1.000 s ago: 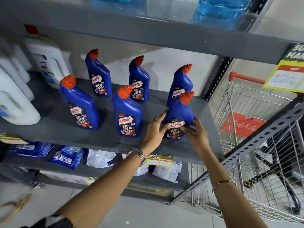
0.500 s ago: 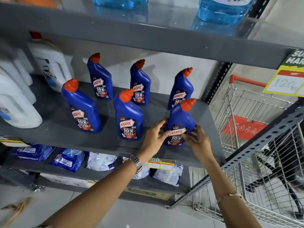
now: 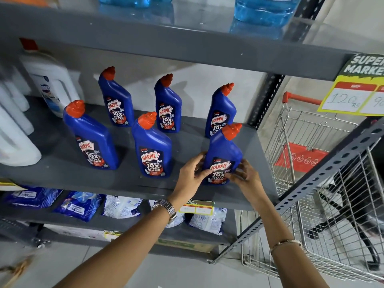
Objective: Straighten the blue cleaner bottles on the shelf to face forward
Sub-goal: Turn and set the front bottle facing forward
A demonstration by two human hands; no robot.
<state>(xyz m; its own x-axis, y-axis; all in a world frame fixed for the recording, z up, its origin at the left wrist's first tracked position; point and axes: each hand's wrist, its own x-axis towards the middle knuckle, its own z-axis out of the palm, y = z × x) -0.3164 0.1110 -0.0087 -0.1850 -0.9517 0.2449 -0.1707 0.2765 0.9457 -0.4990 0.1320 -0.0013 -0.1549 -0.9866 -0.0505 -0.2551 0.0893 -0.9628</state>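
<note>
Several blue cleaner bottles with orange caps stand in two rows on the grey shelf point(image 3: 52, 175). The front right bottle point(image 3: 225, 150) stands upright with its label toward me. My left hand point(image 3: 192, 175) grips its lower left side and my right hand point(image 3: 244, 177) grips its lower right side. The front middle bottle point(image 3: 152, 146) and front left bottle point(image 3: 91, 138) show their labels forward. In the back row, the left bottle point(image 3: 116, 100), the middle bottle point(image 3: 168, 104) and the right bottle point(image 3: 221, 111) also show their labels.
White jugs point(image 3: 52, 84) stand at the shelf's left end. A wire shopping cart point(image 3: 311, 163) with an orange handle sits right of the shelf post point(image 3: 268, 96). Bagged goods point(image 3: 79, 206) lie on the shelf below. A yellow price sign point(image 3: 353, 96) hangs at upper right.
The front right bottle has turned so its label faces me more squarely. Both hands stayed on its base and shifted slightly with it.
</note>
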